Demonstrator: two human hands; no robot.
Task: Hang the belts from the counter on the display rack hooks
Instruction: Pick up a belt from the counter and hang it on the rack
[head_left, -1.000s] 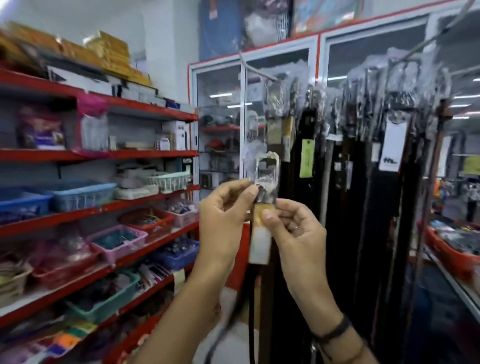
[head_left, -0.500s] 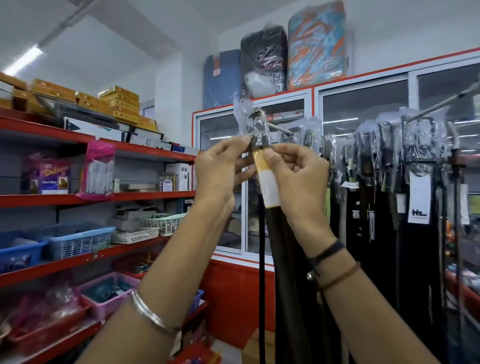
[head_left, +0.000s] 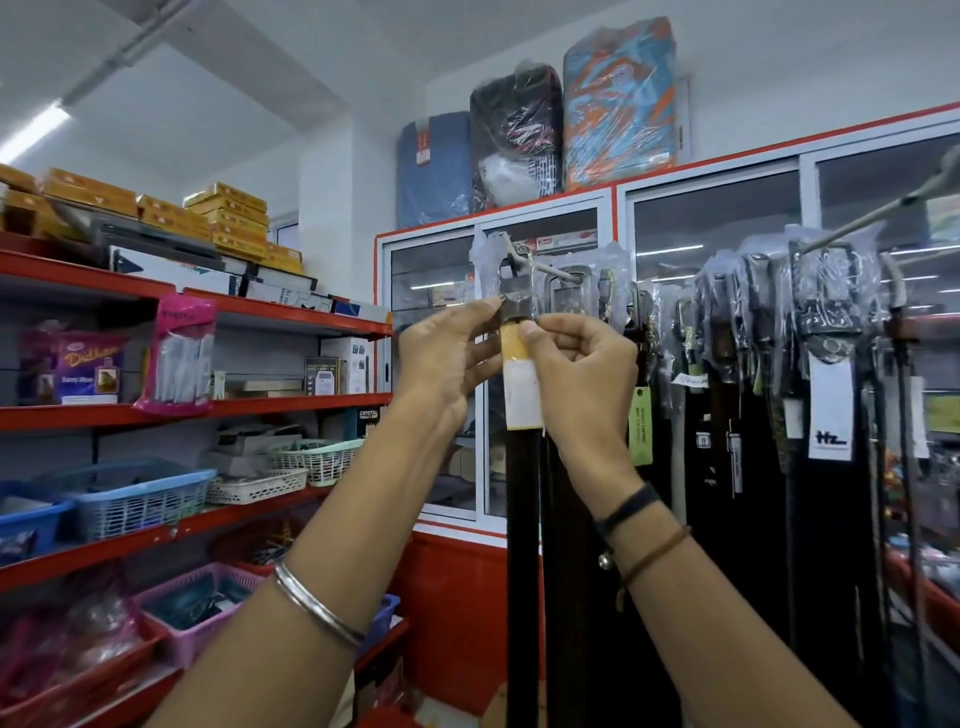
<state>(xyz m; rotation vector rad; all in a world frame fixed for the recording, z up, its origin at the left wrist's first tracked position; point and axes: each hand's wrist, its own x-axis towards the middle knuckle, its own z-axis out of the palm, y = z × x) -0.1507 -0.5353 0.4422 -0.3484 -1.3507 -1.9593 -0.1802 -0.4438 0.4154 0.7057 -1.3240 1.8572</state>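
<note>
Two hands up at the rack, both on one belt (head_left: 521, 519). Left hand (head_left: 441, 358) pinches the plastic-wrapped buckle (head_left: 511, 296) from the left w/ thumb and fingertips; right hand (head_left: 582, 358) pinches from the right, thumb on the yellow-and-white tag (head_left: 521, 384) just below the buckle. Both grips clenched on the belt's top end. Buckle sits at the outer end of a slanted metal hook (head_left: 545, 265); looks threaded over it, but the clear wrap blurs the exact contact, can't tell for sure. Dark strap hangs straight down between the forearms, out of view at the bottom.

Behind it on the same hook: more wrapped buckles, dark belts hanging close together. Further right, a second hook (head_left: 872, 213) w/ another dense row of hanging belts (head_left: 831, 415), white tags and a green tag (head_left: 641, 423) among them.

Left wrist has a silver bangle (head_left: 317, 603), right wrist dark bands. Red shelves (head_left: 197, 405) at left hold baskets and boxes. Glass-door cabinet (head_left: 613, 208) w/ red trim stands behind the rack, wrapped bundles on top.
</note>
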